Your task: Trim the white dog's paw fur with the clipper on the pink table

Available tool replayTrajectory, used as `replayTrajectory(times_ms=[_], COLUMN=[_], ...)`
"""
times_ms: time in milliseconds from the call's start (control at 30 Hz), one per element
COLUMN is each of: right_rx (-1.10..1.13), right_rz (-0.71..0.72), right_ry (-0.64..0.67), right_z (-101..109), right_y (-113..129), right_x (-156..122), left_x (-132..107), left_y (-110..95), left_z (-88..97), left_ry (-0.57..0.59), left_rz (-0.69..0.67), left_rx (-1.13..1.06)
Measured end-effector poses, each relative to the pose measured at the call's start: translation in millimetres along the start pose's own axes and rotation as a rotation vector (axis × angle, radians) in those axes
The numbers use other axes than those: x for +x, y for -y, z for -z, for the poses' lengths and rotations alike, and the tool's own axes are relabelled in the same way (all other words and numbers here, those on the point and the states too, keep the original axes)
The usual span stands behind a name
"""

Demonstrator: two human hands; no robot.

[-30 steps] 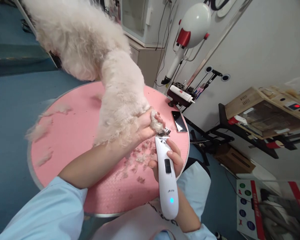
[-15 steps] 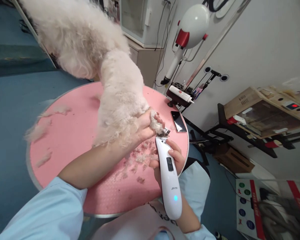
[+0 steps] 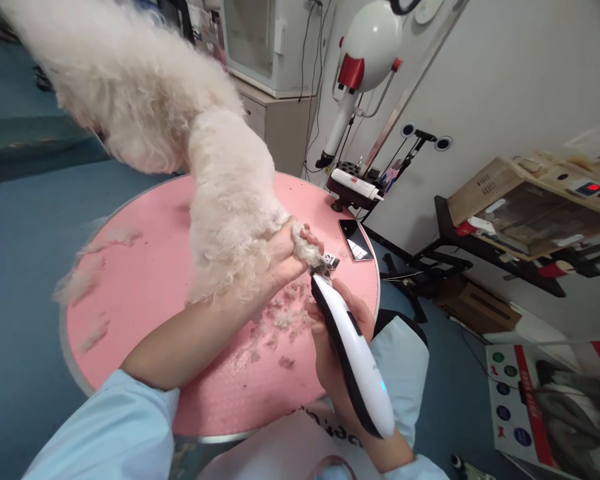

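A white, curly-coated dog [image 3: 230, 173] stands on the round pink table [image 3: 145, 280], its head end out of view at the upper left. My left hand [image 3: 287, 253] is closed around one of its legs, with the paw [image 3: 307, 250] showing between thumb and fingers. In my right hand [image 3: 337, 327] is a white and black hair clipper [image 3: 355, 357] with a blue light lit, tilted so that its black side shows. The clipper's blade end is at the paw; whether it touches, I cannot tell. Cut hair [image 3: 285, 317] lies below the paw.
A phone [image 3: 356, 240] rests near the table's right edge, and a small label-like piece [image 3: 331, 260] lies by the paw. Larger hair tufts [image 3: 83, 280] sit at the left. Behind stand a dryer [image 3: 370, 50] and a tool holder with a white tube [image 3: 355, 183].
The clipper has rolled in my right hand, showing its black side, and its rear end has swung right. My left hand keeps its hold on the leg. The view has shifted slightly.
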State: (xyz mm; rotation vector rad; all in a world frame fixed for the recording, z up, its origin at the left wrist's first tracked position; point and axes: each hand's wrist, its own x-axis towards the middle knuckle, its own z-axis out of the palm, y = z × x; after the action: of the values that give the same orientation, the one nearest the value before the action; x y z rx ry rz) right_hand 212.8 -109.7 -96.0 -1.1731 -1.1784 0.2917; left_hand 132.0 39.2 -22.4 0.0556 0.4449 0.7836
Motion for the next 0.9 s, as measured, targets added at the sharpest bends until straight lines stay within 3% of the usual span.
replayTrajectory(times_ms=[33,167,233,600,767,900], right_rx=[-0.039,-0.150,-0.162,-0.198,-0.163,-0.086], right_rz=[0.015,0.338,0.377,0.334,0.157,0.129], right_ry=[0.015,-0.009,-0.030,-0.140,-0.145,-0.171], right_z=[1,0,-3,-9,-4,-1], right_y=[-1,-11,-15,-10,-4,-1], right_x=[-1,1,5,14,16,10], left_x=[-2,-1,0,10,11,11], left_y=[1,4,5,8,8,9], left_z=[-2.4,-18.7,-25.3,-18.7,-17.6,-18.0], left_ry=[0.004,-0.104,-0.154,-0.113,-0.102,-0.113], left_rz=[-0.002,0.009,0.030,0.016,-0.017,-0.028], left_rx=[-0.003,-0.055,-0.076,-0.022,0.027,0.046])
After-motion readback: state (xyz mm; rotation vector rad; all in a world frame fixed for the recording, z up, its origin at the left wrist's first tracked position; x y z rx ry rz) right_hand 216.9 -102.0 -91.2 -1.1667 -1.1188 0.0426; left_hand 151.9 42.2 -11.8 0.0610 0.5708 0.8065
